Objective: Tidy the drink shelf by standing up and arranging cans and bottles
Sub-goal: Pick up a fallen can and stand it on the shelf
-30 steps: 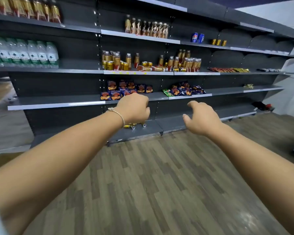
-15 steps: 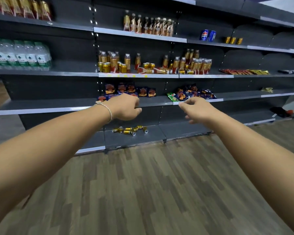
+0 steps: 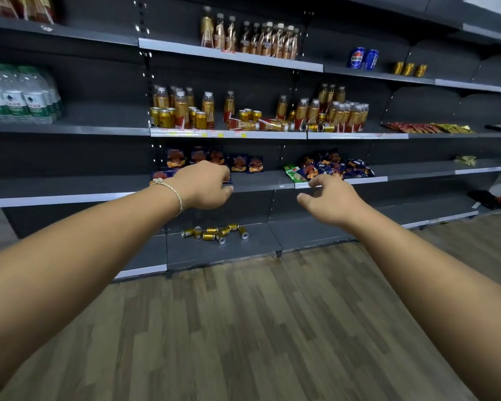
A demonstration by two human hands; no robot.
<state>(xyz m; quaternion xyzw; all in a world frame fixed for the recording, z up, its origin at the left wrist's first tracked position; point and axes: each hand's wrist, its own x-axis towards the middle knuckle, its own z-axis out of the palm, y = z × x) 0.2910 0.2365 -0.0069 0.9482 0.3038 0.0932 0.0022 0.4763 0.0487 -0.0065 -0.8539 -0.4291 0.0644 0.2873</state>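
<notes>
Left hand (image 3: 203, 185) and right hand (image 3: 331, 199) loosely curled, empty; Pepsi cans (image 3: 362, 58) upright on top shelf (image 3: 379, 74)

shelving (image 3: 70, 127): dark grey matt metal, paler glossy front strips. gold cans (image 3: 214, 232): shiny metal, silver ends. bottles (image 3: 347, 117): clear plastic, glossy foil-look labels, white caps. snack packets (image 3: 239, 164): glossy plastic film. floor (image 3: 243, 328): wood-look planks, slight sheen. bracelet (image 3: 174, 192): pale braided cord.
</notes>
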